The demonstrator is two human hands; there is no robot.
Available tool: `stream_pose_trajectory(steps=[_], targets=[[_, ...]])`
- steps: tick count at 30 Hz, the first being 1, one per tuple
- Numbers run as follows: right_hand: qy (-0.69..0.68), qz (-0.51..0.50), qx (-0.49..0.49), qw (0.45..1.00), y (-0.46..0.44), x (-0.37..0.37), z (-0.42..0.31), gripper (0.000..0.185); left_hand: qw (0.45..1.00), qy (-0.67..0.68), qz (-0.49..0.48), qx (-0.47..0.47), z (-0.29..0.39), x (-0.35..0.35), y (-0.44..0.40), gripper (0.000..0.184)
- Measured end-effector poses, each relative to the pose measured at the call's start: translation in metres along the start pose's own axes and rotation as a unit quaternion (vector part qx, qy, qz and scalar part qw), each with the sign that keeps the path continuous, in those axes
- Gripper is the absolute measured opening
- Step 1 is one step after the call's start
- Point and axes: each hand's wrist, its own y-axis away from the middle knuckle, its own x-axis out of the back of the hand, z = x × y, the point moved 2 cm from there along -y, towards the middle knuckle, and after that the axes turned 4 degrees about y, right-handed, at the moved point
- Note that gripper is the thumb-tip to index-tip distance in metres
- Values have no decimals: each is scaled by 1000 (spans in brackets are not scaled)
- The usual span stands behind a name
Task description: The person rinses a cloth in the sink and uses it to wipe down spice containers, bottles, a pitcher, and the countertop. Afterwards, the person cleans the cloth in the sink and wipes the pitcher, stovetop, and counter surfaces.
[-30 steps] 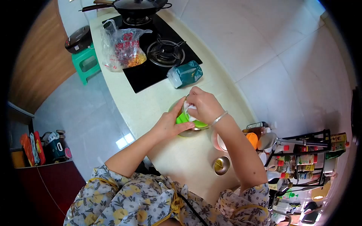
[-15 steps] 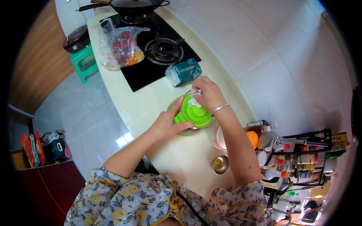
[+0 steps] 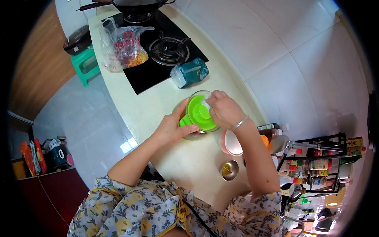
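My left hand (image 3: pixel 171 127) grips a bright green, round plastic piece (image 3: pixel 199 112) with a side tab, its thumb on the tab and its fingers around the far side. The green piece sits over a clear glass bowl (image 3: pixel 201 93) on the counter; what lies under it is hidden. My right hand (image 3: pixel 227 110) is closed, pinching a crumpled white tissue (image 3: pixel 205 102) against the inner right side of the green piece. A teal soft pack of tissues (image 3: pixel 190 73) lies just beyond the bowl.
A gas hob (image 3: pixel 169 49) bears a plastic bag (image 3: pixel 125 47) of yellow food and a wok (image 3: pixel 138 4). To the right stand a pink-and-white bowl (image 3: pixel 232 143), a small metal bowl (image 3: pixel 229 170) with yellow liquid, and a rack (image 3: pixel 312 148) of bottles. Wall tiles (image 3: pixel 272 75) edge the counter.
My right hand has moved slightly right and down along the green piece with the tissue, uncovering more of its inside. My left hand keeps its grip. The whole view has shifted a little.
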Motion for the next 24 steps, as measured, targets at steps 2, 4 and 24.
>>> stream_pose_trajectory(steps=[2,4,24], targets=[[24,-72,-50,996,4,0,0,28,1000,12,5,-19,-1,1,0,93],[-3,-72,-75,995,8,-2,2,28,1000,10,3,-14,1,1,1,93],[-134,-41,-126,982,48,-10,-18,17,998,29,-61,4,6,3,0,92]])
